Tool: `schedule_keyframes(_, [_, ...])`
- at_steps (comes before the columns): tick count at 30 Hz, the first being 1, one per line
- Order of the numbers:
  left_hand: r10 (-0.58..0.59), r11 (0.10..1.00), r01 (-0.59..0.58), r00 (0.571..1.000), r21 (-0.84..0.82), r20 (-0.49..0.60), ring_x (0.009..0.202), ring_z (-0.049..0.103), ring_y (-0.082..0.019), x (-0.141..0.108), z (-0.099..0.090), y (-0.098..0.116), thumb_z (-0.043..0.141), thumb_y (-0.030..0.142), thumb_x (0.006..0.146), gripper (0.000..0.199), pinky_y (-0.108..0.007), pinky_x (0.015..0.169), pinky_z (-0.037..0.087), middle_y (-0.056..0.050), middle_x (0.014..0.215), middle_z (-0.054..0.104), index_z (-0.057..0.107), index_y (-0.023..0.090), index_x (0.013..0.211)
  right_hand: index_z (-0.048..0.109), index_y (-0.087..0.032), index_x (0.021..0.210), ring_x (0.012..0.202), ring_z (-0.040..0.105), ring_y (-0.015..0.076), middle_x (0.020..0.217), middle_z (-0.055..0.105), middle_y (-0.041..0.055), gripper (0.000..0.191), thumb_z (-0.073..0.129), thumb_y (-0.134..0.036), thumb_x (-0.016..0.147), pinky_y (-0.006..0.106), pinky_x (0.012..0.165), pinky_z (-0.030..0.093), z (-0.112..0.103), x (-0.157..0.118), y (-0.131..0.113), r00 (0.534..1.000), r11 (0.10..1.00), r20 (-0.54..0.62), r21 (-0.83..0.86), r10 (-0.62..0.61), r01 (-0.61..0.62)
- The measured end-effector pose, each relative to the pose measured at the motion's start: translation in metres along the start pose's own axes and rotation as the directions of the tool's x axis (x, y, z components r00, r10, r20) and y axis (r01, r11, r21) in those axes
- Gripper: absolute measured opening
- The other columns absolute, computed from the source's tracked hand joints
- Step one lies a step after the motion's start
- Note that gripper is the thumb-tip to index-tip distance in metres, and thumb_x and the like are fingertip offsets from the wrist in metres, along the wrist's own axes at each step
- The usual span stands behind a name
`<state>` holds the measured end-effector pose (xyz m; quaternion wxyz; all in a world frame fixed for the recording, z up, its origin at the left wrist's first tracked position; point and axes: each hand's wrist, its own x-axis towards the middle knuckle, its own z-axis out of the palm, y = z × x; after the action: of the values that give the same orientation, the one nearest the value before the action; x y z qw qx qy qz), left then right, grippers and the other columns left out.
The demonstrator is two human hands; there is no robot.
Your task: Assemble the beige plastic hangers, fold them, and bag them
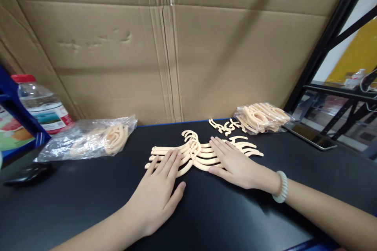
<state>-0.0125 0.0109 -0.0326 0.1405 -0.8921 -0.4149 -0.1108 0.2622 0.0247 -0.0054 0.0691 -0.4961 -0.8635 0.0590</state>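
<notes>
Several cream plastic hangers [196, 150] lie in overlapping rows on the black table, their curved hooks pointing up and away. My left hand [159, 192] rests flat on the left arms of the hangers, fingers stretched out and thumb apart. Across the right arms lies my right hand [235, 162], palm down with its fingers extended. A pale coiled band [282, 187] circles my right wrist. Neither hand grips anything. Small loose cream pieces [226, 126] are scattered behind the hangers on the right.
A clear bag of cream parts [88, 139] lies at the left, near a large red-capped bottle [44, 104] and a black mouse [28, 173]. At the right are another filled bag [262, 117] and a tablet-like device [310, 135]. Cardboard [118, 62] stands behind the table [97, 204].
</notes>
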Motion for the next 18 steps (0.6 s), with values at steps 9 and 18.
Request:
schedule_keyframes(9, [-0.024,0.992,0.041,0.990,-0.117,0.139,0.141,0.028,-0.031,0.032,-0.012,-0.011,0.030,0.043,0.098,0.060,-0.057,0.108,0.032,-0.016,0.152,0.029,0.029,0.011,0.148,0.025,0.002,0.147,0.144,0.016,0.0321,0.154,0.019,0.0220,0.087,0.022,-0.066,0.092,0.049,0.118,0.018,0.005,0.020,0.012,0.999,0.999,-0.048,-0.033,0.023,-0.025])
schedule_keyframes(18, [-0.062,0.985,0.084,0.988,-0.153,0.143,0.141,0.028,-0.031,0.041,-0.012,-0.014,0.033,0.045,0.096,0.060,-0.059,0.109,0.026,-0.017,0.152,0.031,0.032,0.012,0.146,0.031,-0.002,0.146,0.143,0.022,0.0315,0.153,0.026,0.0215,0.082,0.023,-0.064,0.093,0.049,0.116,0.023,0.008,0.032,0.019,0.997,0.996,-0.081,-0.088,0.007,-0.014])
